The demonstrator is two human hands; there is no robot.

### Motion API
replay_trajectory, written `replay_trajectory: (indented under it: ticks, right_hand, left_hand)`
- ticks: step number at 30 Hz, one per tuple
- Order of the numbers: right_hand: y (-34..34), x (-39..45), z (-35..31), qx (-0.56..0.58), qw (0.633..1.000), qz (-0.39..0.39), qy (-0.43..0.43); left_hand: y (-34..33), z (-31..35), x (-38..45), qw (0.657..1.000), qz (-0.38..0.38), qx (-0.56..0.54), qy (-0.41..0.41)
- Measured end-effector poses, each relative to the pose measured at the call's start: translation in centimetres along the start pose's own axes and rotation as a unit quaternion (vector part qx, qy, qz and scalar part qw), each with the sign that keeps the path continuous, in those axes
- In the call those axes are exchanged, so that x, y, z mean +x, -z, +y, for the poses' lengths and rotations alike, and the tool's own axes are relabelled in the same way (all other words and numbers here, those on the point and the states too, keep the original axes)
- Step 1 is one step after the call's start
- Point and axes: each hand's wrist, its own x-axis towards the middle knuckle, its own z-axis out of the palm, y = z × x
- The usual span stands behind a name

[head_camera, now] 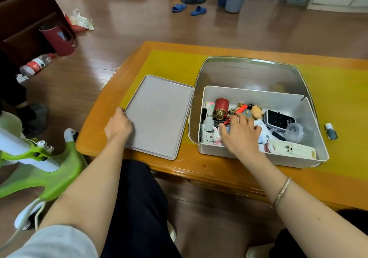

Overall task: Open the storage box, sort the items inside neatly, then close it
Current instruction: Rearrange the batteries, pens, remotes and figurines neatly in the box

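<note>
The white storage box stands open on the table, full of small items: a red canister, a red lighter, a small plush bear, a black device, a clear cup, a white pouch. Its grey lid lies flat on the table to the left. My left hand grips the lid's near left edge. My right hand reaches into the box with fingers spread over the items, hiding what lies beneath; it holds nothing I can see.
The box stands on a clear mat on the orange-and-yellow table. A nail polish bottle stands right of the box. A green plastic toy is at my left knee. Bottles, slippers and bins are on the floor beyond.
</note>
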Motion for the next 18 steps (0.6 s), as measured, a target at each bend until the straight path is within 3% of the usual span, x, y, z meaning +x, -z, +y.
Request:
replay_trajectory:
  ticks: [4, 13, 18]
  right_hand:
    - [0.0, -0.2, 0.2, 0.011, 1.000, -0.009, -0.014]
    - [-0.1, -0.1, 0.1, 0.022, 1.000, -0.008, -0.012]
    - [0.4, -0.1, 1.8, 0.022, 0.999, 0.032, 0.005]
  left_hand:
    - [-1.0, 0.2, 0.0, 1.000, 0.000, -0.016, 0.004]
    - [-1.5, 2.8, -0.9, 0.995, -0.036, 0.091, 0.024]
    - [-2.3, 7.8, -5.0, 0.986, -0.115, 0.110, -0.049]
